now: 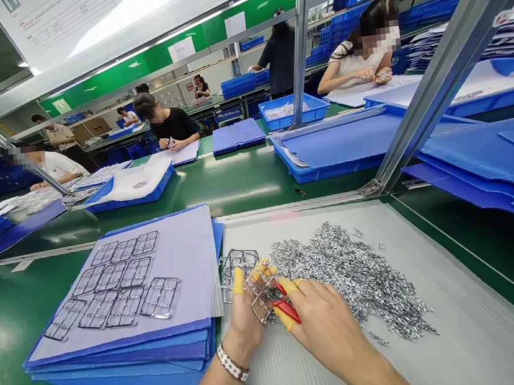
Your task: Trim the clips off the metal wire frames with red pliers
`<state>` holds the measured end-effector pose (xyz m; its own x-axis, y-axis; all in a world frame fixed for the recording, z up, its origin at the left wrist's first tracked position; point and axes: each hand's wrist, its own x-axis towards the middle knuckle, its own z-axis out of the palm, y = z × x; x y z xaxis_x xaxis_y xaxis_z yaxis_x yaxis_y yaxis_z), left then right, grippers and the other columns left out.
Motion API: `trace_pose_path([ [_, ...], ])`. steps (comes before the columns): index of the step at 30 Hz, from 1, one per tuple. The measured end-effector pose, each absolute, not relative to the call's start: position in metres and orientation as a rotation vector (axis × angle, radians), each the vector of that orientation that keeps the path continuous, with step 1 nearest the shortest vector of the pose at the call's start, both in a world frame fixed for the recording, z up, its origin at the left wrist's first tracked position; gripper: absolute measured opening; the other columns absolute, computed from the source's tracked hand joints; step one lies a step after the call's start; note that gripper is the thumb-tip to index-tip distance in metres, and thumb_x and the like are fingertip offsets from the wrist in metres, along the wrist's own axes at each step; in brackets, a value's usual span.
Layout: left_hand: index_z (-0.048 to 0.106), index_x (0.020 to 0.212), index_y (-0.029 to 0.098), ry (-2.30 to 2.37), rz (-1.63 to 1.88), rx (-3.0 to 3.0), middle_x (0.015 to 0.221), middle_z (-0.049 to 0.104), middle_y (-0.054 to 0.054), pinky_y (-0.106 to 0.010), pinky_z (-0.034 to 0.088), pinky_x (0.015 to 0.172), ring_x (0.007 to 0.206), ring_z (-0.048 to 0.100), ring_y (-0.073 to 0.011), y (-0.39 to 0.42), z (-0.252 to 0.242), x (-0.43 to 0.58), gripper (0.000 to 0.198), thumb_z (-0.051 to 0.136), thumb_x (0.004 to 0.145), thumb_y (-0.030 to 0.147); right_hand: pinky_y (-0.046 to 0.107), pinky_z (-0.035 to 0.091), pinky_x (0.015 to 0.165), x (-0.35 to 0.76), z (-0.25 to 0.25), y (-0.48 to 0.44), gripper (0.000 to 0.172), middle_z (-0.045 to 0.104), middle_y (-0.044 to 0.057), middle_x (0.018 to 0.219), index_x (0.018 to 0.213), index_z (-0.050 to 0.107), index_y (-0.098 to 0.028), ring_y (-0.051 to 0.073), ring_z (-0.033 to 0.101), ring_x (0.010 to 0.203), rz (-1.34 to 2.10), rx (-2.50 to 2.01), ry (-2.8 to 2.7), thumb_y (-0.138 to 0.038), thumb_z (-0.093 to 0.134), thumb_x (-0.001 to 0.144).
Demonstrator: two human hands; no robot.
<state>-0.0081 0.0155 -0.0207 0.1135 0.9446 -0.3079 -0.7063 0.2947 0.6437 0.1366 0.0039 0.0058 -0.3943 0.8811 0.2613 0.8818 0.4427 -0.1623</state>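
Note:
My left hand (243, 319), with yellow finger cots and a bracelet at the wrist, is closed on a small square metal frame (256, 295) with thin bars. Red-handled pliers (286, 311) are gripped in my right hand (327, 324), which also wears yellow finger cots. Their jaws are at the frame and partly hidden by the fingers. Just behind my left hand lie similar metal frames (241, 258). A large heap of small shiny metal pieces (356, 274) spreads over the translucent sheet (441, 282) beyond and beside my right hand.
To the left, several metal frames (125, 305) lie in rows on a stack of blue sheets (132, 358) topped with white. A metal post (439, 70) slants up at right near blue sheets (483, 171). Blue trays (328, 165) and seated co-workers (171, 122) are across the green bench.

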Motion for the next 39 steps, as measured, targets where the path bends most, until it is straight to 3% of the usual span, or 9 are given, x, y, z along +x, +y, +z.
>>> trace_pose_path([
  [3,0.060,0.120,0.016,0.743,1.249,0.302,0.119,0.063,-0.014,-0.037,0.048,0.079,0.103,0.060,-0.0289,0.020,-0.019,-0.012,0.064,0.041,0.084,0.065,0.036,0.036,0.073,0.144,0.001,0.001,0.027,0.065,0.005,0.089,0.107,0.059,-0.021,0.024,0.058,0.085,0.072,-1.547,-2.401,-0.027,0.060,0.081],
  [12,0.060,0.122,0.014,0.751,1.278,0.291,0.119,0.063,-0.014,-0.038,0.045,0.089,0.104,0.060,-0.0280,0.021,-0.016,-0.007,0.065,0.040,0.085,0.064,0.038,0.035,0.073,0.138,0.002,-0.001,0.015,0.066,0.005,0.090,0.094,0.062,-0.021,0.025,0.057,0.087,0.184,-1.597,-2.424,-0.028,0.058,0.081],
  [21,0.060,0.120,0.018,0.785,1.308,0.325,0.124,0.060,-0.012,-0.036,0.047,0.082,0.108,0.057,-0.0280,0.020,-0.019,-0.004,0.059,0.038,0.087,0.061,0.036,0.035,0.072,0.139,-0.001,0.000,0.012,0.066,0.005,0.088,0.091,0.060,-0.022,0.024,0.058,0.086,0.144,-1.586,-2.408,-0.027,0.057,0.080],
  [29,0.063,0.117,0.017,0.827,1.314,0.339,0.121,0.062,-0.012,-0.037,0.045,0.087,0.110,0.057,-0.0280,0.020,-0.020,-0.002,0.059,0.039,0.086,0.062,0.038,0.036,0.073,0.135,0.002,-0.001,0.016,0.066,0.007,0.089,0.094,0.061,-0.021,0.026,0.059,0.086,0.102,-1.616,-2.475,-0.028,0.059,0.080],
  [39,0.061,0.120,0.017,0.823,1.343,0.338,0.123,0.060,-0.012,-0.036,0.049,0.081,0.110,0.056,-0.0280,0.020,-0.021,-0.006,0.060,0.041,0.085,0.062,0.035,0.039,0.069,0.135,0.013,0.003,0.016,0.067,0.007,0.085,0.096,0.064,-0.021,0.025,0.063,0.080,0.164,-1.662,-2.522,-0.024,0.058,0.081],
])
